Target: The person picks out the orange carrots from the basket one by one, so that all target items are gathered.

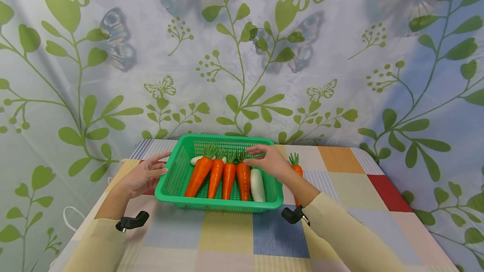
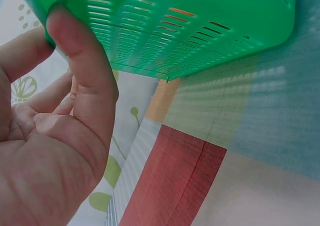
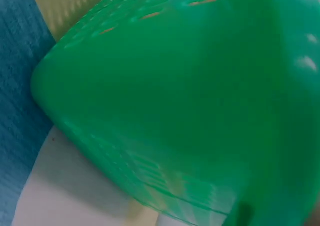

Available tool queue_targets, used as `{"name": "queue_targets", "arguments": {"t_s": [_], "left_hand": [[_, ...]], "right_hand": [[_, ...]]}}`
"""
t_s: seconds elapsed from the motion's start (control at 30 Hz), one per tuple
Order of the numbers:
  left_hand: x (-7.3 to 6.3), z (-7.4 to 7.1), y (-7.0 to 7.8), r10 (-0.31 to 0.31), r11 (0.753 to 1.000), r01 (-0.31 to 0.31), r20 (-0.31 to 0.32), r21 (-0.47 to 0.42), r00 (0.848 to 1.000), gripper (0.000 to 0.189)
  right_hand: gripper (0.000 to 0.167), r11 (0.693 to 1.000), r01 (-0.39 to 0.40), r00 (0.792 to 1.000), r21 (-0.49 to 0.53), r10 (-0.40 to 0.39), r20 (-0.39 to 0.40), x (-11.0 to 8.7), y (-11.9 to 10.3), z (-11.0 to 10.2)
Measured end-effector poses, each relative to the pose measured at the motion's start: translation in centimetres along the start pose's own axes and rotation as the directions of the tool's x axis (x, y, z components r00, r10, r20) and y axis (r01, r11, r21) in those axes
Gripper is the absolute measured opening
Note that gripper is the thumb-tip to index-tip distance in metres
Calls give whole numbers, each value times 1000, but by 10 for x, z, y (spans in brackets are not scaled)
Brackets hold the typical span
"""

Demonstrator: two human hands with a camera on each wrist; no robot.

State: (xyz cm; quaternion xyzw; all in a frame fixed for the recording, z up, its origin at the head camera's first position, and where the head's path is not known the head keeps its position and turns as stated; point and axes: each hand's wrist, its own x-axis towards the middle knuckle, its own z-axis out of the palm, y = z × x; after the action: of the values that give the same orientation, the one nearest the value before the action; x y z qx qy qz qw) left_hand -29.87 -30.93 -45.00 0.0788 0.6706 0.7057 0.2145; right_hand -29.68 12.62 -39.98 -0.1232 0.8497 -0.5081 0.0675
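Note:
A green plastic basket (image 1: 223, 205) with slotted sides stands on the table in the head view. Several orange carrots (image 1: 217, 175) with green tops lie in it side by side, beside a white radish-like vegetable (image 1: 257, 185). My left hand (image 1: 145, 175) is at the basket's left side; in the left wrist view its thumb (image 2: 80, 45) touches the green rim. Over the basket's right part reaches my right hand (image 1: 269, 161), its fingertips close to the top of the rightmost carrot in the basket (image 1: 243, 179), thumb and fingers apart. The right wrist view shows mainly the basket's outer wall (image 3: 150, 95).
Another carrot (image 1: 296, 169) lies on the table right of the basket, partly behind my right forearm. More white vegetables (image 1: 196, 160) show behind the carrots. A patchwork cloth (image 1: 227, 238) covers the table. A leaf-patterned curtain (image 1: 242, 53) hangs behind it.

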Motion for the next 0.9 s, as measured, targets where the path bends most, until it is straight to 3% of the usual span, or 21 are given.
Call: {"name": "queue_targets", "arguments": {"t_s": [0.43,0.7,0.9], "left_hand": [[0,-1,1,-4,1000,4,1,16,1000,75],[2,-3,0,-2,1000,2,2,11,1000,75],[2,-4,3,23,1000,-23,31,-5,999,74]], "right_hand": [[49,999,-30,997,-37,33,68,13,7,21],[52,997,-48,996,-52,52,72,20,13,26],[52,989,-78,995,-127,84,45,27,15,30]]}}
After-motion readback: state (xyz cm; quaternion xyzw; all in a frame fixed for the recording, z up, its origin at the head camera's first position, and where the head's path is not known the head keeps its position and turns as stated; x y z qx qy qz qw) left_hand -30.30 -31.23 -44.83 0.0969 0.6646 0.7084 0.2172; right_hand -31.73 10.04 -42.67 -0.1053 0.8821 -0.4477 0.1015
